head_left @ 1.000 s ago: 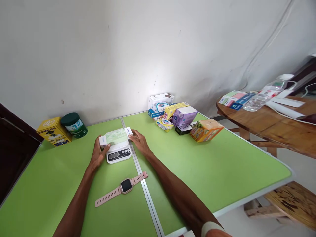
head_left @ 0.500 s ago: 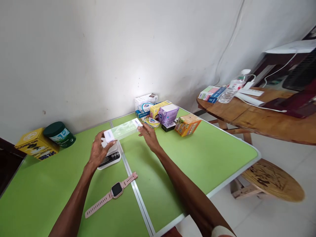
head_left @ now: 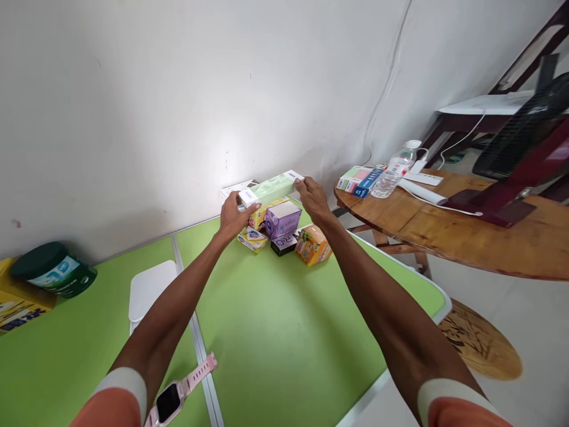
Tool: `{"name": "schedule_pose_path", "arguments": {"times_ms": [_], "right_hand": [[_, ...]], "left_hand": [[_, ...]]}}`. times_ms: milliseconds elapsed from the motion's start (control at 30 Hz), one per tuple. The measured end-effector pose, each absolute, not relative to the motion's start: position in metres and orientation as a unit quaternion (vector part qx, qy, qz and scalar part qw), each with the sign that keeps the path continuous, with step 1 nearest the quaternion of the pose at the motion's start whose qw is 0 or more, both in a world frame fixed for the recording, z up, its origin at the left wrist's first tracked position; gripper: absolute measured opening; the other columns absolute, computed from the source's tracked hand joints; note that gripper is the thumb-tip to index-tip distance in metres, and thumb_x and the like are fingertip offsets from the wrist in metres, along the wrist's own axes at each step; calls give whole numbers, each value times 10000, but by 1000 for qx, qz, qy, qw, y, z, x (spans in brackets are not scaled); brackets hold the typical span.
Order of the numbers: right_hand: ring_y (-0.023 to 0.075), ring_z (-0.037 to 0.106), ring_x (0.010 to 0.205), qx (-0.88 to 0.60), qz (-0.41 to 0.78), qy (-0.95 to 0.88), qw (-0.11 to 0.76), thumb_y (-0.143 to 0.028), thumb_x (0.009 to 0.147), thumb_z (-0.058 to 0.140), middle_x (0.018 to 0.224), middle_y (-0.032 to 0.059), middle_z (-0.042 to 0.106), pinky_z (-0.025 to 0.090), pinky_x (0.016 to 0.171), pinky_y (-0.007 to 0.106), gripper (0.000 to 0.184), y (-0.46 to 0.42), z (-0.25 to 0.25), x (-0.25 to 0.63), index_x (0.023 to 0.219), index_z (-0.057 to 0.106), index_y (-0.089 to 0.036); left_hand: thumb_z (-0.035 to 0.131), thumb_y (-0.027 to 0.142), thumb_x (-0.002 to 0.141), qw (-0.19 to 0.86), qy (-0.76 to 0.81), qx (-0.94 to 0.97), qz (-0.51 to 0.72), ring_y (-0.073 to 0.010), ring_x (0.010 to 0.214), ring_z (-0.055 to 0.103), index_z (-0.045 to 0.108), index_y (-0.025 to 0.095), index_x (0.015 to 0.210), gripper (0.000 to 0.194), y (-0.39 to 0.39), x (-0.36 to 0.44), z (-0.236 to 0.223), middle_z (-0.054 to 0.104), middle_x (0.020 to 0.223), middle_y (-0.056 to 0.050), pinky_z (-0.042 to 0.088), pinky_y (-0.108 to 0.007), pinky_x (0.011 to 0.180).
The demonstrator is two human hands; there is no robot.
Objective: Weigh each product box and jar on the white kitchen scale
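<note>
A long pale green box with white ends (head_left: 274,188) is held up between both hands, above a cluster of packages near the wall. My left hand (head_left: 235,214) grips its left end and my right hand (head_left: 313,196) its right end. Below and in front of it are a purple tissue pack (head_left: 283,220), a yellow box (head_left: 256,219), a small yellow carton (head_left: 252,239), a black box (head_left: 283,243) and an orange carton (head_left: 313,245). Behind the held box, a white box (head_left: 235,188) shows only in part.
On the green table (head_left: 267,332) lie a white kitchen scale (head_left: 149,287) and a pink-strapped smartwatch (head_left: 169,402). A dark green tub (head_left: 56,270) and a yellow box (head_left: 22,302) stand at the left. A wooden table (head_left: 480,243) on the right holds a water bottle (head_left: 395,170).
Both hands have carried the pale green box from over the scale, rightward and toward the wall, to above the packages. The view has turned right, so the scale and watch appear farther left.
</note>
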State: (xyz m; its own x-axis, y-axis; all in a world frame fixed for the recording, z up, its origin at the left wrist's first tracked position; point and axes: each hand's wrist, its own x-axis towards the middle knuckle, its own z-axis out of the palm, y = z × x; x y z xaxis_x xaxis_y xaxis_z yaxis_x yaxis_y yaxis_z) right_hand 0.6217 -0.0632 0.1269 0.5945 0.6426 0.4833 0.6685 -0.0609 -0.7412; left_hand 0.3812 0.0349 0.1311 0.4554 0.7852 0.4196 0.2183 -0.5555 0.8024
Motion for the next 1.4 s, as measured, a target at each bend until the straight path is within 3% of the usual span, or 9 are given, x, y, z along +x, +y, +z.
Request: {"name": "schedule_pose_path", "arguments": {"times_ms": [233,400,567,667,767,867,967,1200,1400], "right_hand": [[232,565,791,-766,28,-411,494,-505,972,555,796,39,659,463,780,351,328,-32,103,655,759,556,-255],[246,653,908,-763,73,-424,482,-423,929,588,994,89,767,499,848,362,286,-22,85,662,983,740,-187],[258,690,942,-768,92,-418,476,-446,946,574,1063,119,787,537,854,384,387,-27,82,668,1118,762,-155],[309,706,1039,-779,19,-438,448,-485,952,592,1133,173,782,564,943,462,424,-40,94,660,1138,760,-144],[372,668,1212,-748,-161,-482,427,-524,980,571,1262,235,745,518,1095,572,484,-59,113,627,1199,744,-128],[390,676,1212,-680,-237,-557,413,-544,1043,484,1236,229,747,537,1093,586,513,-72,123,578,1244,746,-152],[387,722,1159,-571,-179,-696,397,-582,1092,415,1243,201,752,588,1049,571,552,-68,112,516,1358,713,-201],[338,753,1088,-381,25,-862,332,-375,1066,528,1187,147,773,651,931,497,310,-27,73,320,1255,739,-248],[366,682,1246,-308,130,-901,278,-319,1017,635,1309,157,721,603,1055,540,379,24,82,167,1386,685,-245]], "left_hand": [[906,514,793,239,377,807,387,-396,1262,535,648,217,1135,522,63,415,104,634,1255,-157,457,-522,1055],[890,541,816,192,392,830,347,-414,1304,503,633,206,1191,564,67,415,94,597,1335,-188,448,-536,1083],[846,533,865,172,387,845,326,-420,1324,502,600,196,1273,584,68,419,95,593,1386,-206,440,-558,1102],[871,484,842,179,388,845,322,-427,1355,505,570,190,1372,677,62,419,101,580,1443,-218,433,-569,1126],[845,515,857,187,375,844,334,-432,1387,510,514,195,1483,778,41,398,107,567,1497,-222,426,-600,1158],[771,587,908,195,311,867,338,-398,1378,541,493,203,1540,790,7,349,109,586,1504,-200,442,-592,1181],[733,604,945,208,277,875,337,-357,1410,545,496,246,1572,760,-27,275,105,595,1533,-158,466,-558,1197],[774,396,922,140,521,713,447,-354,1367,604,652,238,1388,508,-49,35,75,673,1425,-157,470,-554,1223],[868,345,780,28,670,498,549,-396,1450,524,538,146,1461,783,11,-133,60,558,1485,-227,404,-563,1271]]}}
